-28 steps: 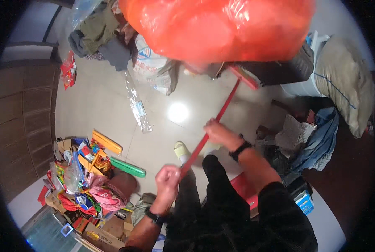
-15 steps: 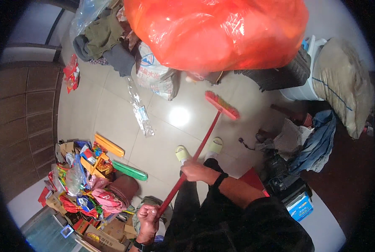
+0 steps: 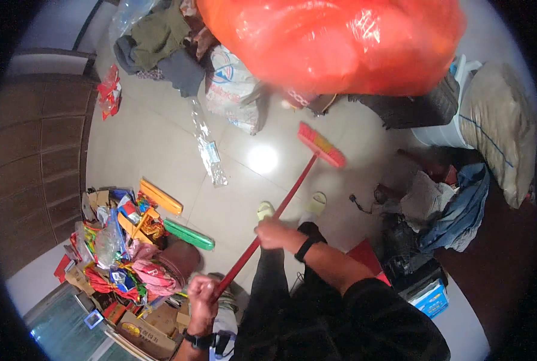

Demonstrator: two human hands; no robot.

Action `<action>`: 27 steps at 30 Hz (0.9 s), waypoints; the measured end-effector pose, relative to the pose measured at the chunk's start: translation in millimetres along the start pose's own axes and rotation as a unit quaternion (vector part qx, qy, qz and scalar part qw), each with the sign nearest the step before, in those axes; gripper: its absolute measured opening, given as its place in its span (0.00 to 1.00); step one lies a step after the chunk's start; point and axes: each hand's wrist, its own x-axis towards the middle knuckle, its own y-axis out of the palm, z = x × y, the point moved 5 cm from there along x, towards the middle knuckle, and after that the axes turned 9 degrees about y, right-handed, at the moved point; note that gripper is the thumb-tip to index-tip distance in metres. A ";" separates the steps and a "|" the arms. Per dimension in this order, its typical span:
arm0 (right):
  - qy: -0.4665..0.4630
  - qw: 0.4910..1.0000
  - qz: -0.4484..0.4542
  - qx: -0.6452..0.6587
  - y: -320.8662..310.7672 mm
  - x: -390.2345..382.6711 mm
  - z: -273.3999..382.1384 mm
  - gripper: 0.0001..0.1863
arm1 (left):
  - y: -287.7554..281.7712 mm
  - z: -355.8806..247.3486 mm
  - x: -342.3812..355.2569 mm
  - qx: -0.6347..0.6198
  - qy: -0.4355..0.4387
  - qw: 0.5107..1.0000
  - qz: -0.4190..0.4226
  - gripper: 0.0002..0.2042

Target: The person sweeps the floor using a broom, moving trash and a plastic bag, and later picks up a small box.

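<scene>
A red-handled broom (image 3: pixel 293 189) runs slantwise across my legs, its head of red and yellowish bristles (image 3: pixel 321 145) on the pale tiled floor beyond my feet. Near the top end of the handle my left hand (image 3: pixel 203 296) is wrapped round it. Lower down the handle, in front of my knees, my right hand (image 3: pixel 274 233) grips it too. A clear plastic wrapper (image 3: pixel 209 150) lies flat on the tiles to the left of the broom head. My feet, in pale green slippers (image 3: pixel 318 203), stand on either side of the handle.
A big red plastic bag (image 3: pixel 340 48) bulges at the far side, beside a white woven sack (image 3: pixel 232 90) and piled clothes (image 3: pixel 160 42). Mixed clutter (image 3: pixel 124 253) with yellow and green bars lies left. Jeans (image 3: pixel 461 204) and dark bags lie right, near a white bin (image 3: pixel 440 135).
The broom head has shifted slightly away from me and to the right. Both hands have moved a little along with the handle, still gripping it, and the view has shifted slightly.
</scene>
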 end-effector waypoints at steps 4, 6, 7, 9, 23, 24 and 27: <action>-0.019 0.993 -0.111 0.046 -9.4 8.0 25.1 0.03 | -16.4 -23.3 -0.9 -0.070 0.069 0.995 -0.009 0.07; -0.023 0.998 -0.063 -0.004 -30.6 27.1 20.7 0.04 | -16.3 -19.5 19.0 -0.043 0.031 0.998 -0.017 0.06; 0.005 0.997 -0.071 -0.019 -28.3 38.3 0.1 0.05 | -5.9 -14.5 38.1 -0.063 0.062 0.996 -0.002 0.05; 0.012 0.997 -0.065 0.029 -37.0 49.9 -23.4 0.06 | 16.0 -8.9 69.3 -0.130 0.062 0.990 0.001 0.04; 0.074 0.996 -0.014 -0.044 -14.5 24.8 20.0 0.05 | -41.2 -12.6 60.8 0.156 0.043 0.976 0.146 0.06; 0.083 0.995 -0.042 -0.043 -28.2 19.7 0.4 0.05 | -22.3 6.0 73.0 0.063 0.002 0.982 0.180 0.12; 0.119 0.982 -0.123 -0.084 -42.6 0.4 -97.5 0.04 | 60.3 38.1 101.9 0.126 -0.093 0.927 0.340 0.24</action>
